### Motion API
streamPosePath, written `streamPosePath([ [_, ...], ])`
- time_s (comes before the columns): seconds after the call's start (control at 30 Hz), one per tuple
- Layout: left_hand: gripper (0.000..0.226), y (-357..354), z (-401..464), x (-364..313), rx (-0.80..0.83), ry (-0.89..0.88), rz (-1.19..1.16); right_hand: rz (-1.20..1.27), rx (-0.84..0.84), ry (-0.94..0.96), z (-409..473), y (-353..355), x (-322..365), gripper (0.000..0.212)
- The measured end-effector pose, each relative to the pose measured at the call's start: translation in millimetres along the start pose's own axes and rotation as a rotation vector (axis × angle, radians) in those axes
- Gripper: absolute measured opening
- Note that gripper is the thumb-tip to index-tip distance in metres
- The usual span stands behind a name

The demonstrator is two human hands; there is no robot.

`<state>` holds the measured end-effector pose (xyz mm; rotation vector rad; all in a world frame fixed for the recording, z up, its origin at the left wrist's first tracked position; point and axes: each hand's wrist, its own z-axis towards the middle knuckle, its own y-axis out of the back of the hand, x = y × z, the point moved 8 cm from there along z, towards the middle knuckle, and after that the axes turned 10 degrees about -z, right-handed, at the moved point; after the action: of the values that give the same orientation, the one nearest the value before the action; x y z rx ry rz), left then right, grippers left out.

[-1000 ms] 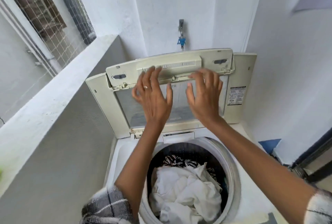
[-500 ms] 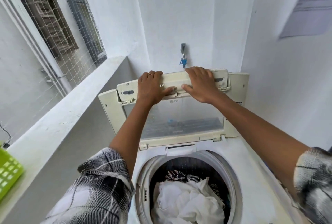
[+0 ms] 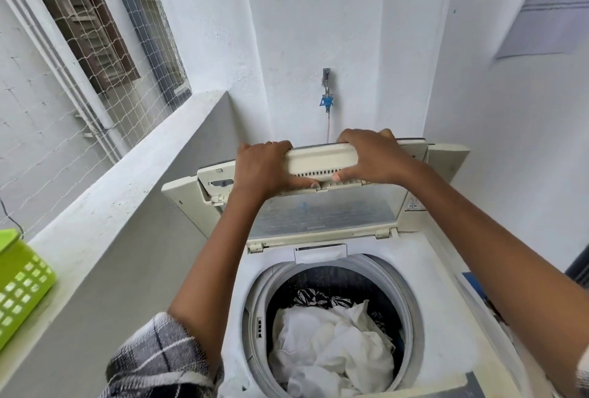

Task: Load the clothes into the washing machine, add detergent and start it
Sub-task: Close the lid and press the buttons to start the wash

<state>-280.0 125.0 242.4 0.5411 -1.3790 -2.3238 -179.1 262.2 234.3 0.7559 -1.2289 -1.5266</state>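
Here both hands, left hand (image 3: pixel 264 168) and right hand (image 3: pixel 373 155), curl fingers around the stiff, light folded lid (image 3: pixel 318 161); its top edge seems the safest hold.

- Both my arms reach forward and up, elbows nearly straight, forearms bare.
- My left hand (image 3: pixel 263 168) is curled over an edge ahead of me, knuckles up, fingers wrapped over the top, thumb tucked underneath; a ring shows on one finger.
- My right hand (image 3: pixel 371 155) grips the same edge just beside it, fingers over the top, thumb pressing from below.
- Plaid sleeves (image 3: pixel 159 362) are pushed back past both elbows.
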Motion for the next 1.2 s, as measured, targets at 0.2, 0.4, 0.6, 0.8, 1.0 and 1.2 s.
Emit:
streamPosePath([
  [0.2,0.064,-3.1,-61.0,-20.8,0.077,-0.016,-0.06,-0.067,0.143,0.056,-53.2,-9.5,22.3,0.052],
  [0.4,0.06,-23.8,-129.7,-35.4,0.089,0.011,-0.083,-0.108,0.274,0.086,-113.8,-46.3,39.1,0.055],
  [0.6,0.059,-61.8,-189.9,-46.5,0.191,0.004,-0.163,0.012,0.411,0.03,-169.3,-90.7,43.1,0.042],
  [0.8,0.064,-111.8,-243.9,-48.5,0.307,0.009,-0.258,0.067,0.546,0.004,-219.5,-138.7,50.6,0.037],
  [1.0,0.065,-167.2,-286.3,-41.5,0.528,0.126,-0.275,-0.007,0.565,-0.003,-258.2,-184.6,55.8,0.033],
  [1.2,0.062,-176.3,-301.7,-41.2,0.498,0.152,-0.301,-0.02,0.49,-0.04,-280.6,-206.0,56.3,0.029],
])
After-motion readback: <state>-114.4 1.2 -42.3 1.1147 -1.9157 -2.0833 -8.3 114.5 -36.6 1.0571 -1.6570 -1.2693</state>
